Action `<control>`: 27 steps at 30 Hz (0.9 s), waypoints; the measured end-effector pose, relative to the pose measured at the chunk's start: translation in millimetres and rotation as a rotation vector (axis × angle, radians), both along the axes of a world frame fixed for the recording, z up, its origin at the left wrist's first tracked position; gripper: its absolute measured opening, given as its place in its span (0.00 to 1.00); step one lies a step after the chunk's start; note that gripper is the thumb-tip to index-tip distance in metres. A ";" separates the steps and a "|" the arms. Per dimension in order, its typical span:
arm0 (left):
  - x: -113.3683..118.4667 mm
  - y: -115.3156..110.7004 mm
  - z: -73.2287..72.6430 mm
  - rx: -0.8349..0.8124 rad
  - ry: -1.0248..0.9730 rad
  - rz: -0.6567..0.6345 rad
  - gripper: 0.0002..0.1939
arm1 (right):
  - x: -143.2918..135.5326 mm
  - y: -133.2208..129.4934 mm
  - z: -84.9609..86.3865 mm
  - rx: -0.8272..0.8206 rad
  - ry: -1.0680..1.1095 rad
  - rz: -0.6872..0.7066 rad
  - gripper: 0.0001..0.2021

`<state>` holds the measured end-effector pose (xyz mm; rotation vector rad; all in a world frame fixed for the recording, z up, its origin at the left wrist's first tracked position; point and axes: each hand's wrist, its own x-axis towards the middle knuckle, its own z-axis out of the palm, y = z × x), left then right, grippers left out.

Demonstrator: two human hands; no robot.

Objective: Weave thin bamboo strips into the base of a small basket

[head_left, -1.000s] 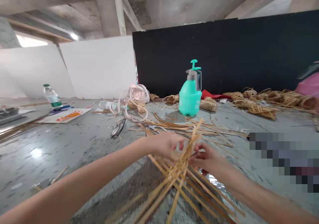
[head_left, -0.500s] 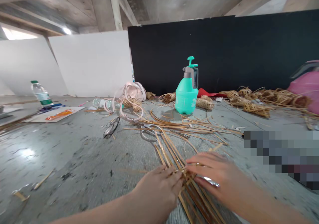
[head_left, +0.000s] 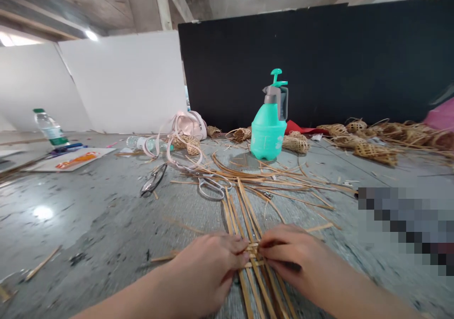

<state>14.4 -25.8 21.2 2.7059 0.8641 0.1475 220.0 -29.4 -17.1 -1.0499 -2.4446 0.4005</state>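
Observation:
Several long bamboo strips (head_left: 262, 281) lie lengthwise on the grey tabletop, crossed by a few short strips in a small woven patch (head_left: 252, 248). My left hand (head_left: 216, 262) is closed at the patch's left edge, its fingertips pinching the strips there. From the right, my right hand (head_left: 294, 255) pinches the strips at the other edge, with thumb and fingers together. The fingers hide part of the weave. Crosswise strip ends stick out beyond both hands. Just past the far ends of the strips lie white-handled scissors (head_left: 212, 189).
A turquoise spray bottle (head_left: 268, 132) stands behind a heap of loose strips (head_left: 255, 177). Woven bamboo pieces (head_left: 376, 153) line the back right. Left are eyeglasses (head_left: 153, 181), a pink bag (head_left: 189, 126), a lying bottle (head_left: 145, 144), an upright bottle (head_left: 51, 128) and a card (head_left: 76, 160).
My hands have shifted slightly, the right one turning into a pinch at the weave. A shiny metal piece seen at my right fingers no longer shows. The long strips now lie more upright in view.

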 end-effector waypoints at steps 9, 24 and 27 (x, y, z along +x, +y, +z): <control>0.0 -3.4 -8.2 0.052 -0.002 0.067 0.22 | -1.1 5.5 -15.2 0.000 0.033 -0.021 0.11; -7.7 1.5 -27.0 0.132 -0.205 0.046 0.20 | -5.3 3.9 -8.7 -0.165 0.024 -0.113 0.13; -5.4 4.7 -34.2 0.234 -0.204 0.033 0.18 | -5.5 4.3 -9.2 -0.125 -0.006 -0.114 0.14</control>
